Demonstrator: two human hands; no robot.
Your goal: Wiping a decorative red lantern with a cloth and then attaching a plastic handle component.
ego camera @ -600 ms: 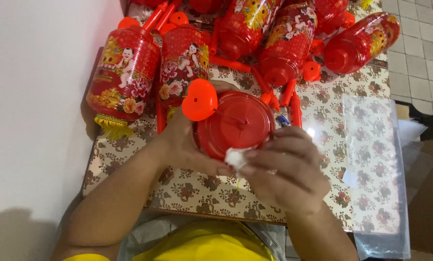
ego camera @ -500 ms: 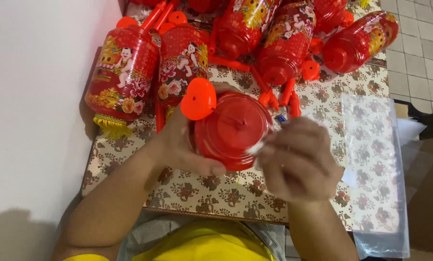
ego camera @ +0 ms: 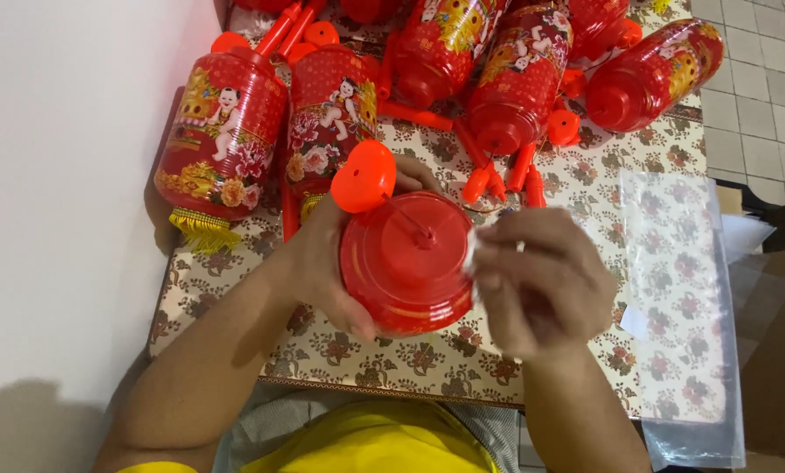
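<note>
Wall: a plain white wall [ego camera: 51, 193] runs down the left, right against the table edge.
Table: a table [ego camera: 576, 188] with a cream cloth printed in brown flowers.
Finished lanterns: a row of red plastic cylinder lanterns with gold flower prints [ego camera: 222, 131] lies on its sides along the far edge, orange handles [ego camera: 498, 175] scattered among them.
Left hand: the left hand [ego camera: 322, 263] is wrapped round the side of the red plastic lantern [ego camera: 407, 263], fingers curled under it.
Lantern: held just above the table, in front of the person's chest. Its round end cap faces up at the camera, so the long axis runs away from view, down toward the table. An orange round knob [ego camera: 364, 176] stands at its upper left rim.
Right hand: the right hand [ego camera: 541, 280] is curled closed, fingertips pinching a small white piece [ego camera: 471, 252] against the lantern's right rim.
Bag: a clear plastic bag [ego camera: 682, 298] lies flat on the table's right side.
</note>
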